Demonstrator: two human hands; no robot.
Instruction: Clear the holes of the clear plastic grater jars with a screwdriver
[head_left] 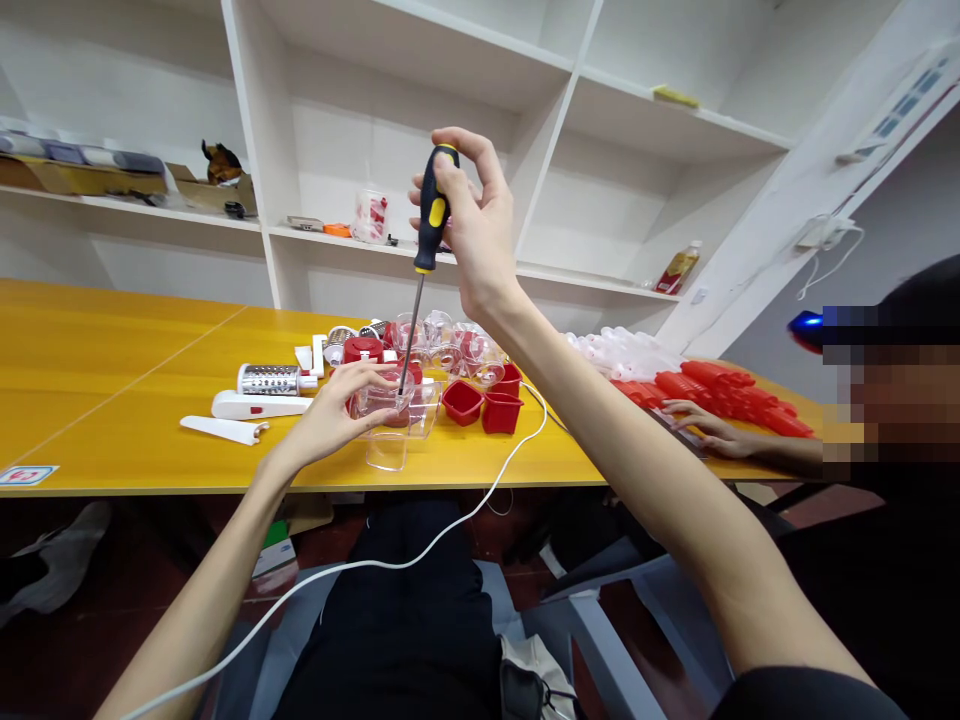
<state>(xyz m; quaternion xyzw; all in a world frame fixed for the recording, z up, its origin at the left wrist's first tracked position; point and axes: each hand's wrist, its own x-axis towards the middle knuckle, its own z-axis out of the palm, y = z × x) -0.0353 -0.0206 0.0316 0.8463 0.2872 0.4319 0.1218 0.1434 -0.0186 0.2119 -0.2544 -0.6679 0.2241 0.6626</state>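
Observation:
My right hand point(476, 215) is closed around the black and yellow handle of a screwdriver point(433, 215), raised above the table. Its shaft points down and its tip reaches into a clear plastic part point(424, 410) on the table. My left hand point(337, 410) curls around the left side of that clear part, thumb and fingers at its rim. Whatever the tip touches inside is too small to make out. Two red plastic cups point(463, 402) stand just right of the clear part. To the left of my left hand lie a metal grater drum point(271, 380) and a white handle point(255, 405).
More clear and red parts point(450, 345) are heaped behind my hands. A white cable point(499, 480) crosses the table edge and my lap. At right, a co-worker's hand point(709, 430) rests near piled red parts point(720, 390). White shelves point(405, 90) rise behind the yellow table point(135, 340).

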